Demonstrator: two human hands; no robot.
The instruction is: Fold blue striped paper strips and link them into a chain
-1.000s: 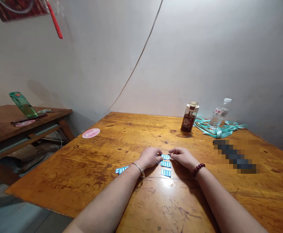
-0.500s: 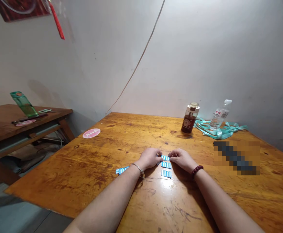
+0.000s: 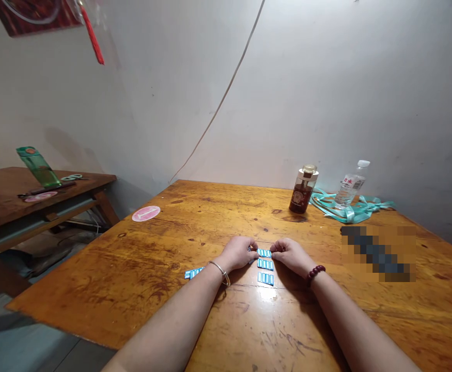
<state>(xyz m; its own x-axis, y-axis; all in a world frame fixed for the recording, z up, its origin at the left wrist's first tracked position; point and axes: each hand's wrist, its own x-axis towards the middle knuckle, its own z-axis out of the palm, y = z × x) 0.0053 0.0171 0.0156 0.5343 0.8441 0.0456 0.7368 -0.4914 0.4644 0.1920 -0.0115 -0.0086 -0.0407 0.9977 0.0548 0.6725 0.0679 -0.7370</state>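
Observation:
Three short rows of small flat blue-and-white tiles lie one behind another in front of me. My left hand [image 3: 241, 253] is closed, thumb and fingers at the left end of the far row of tiles [image 3: 264, 253]. At that row's right end, my right hand [image 3: 286, 252] pinches in the same way. Nearer to me are the middle row [image 3: 265, 264] and the near row [image 3: 265, 279], which neither hand touches. A bit of blue shows under my left fingers, mostly hidden. More tiles [image 3: 193, 273] lie left of my left wrist, partly covered by the forearm.
On the wooden table [image 3: 210, 206] stand a dark-filled bottle [image 3: 302, 191] and a clear water bottle [image 3: 350, 186] beside turquoise ribbon [image 3: 332, 207]. A blurred dark object [image 3: 376, 254] lies right; a pink round sticker [image 3: 145, 213] left. Another table holds a green bottle [image 3: 40, 168].
Almost nothing differs. Both hands stay at the ends of the far row, and the view has shifted very slightly.

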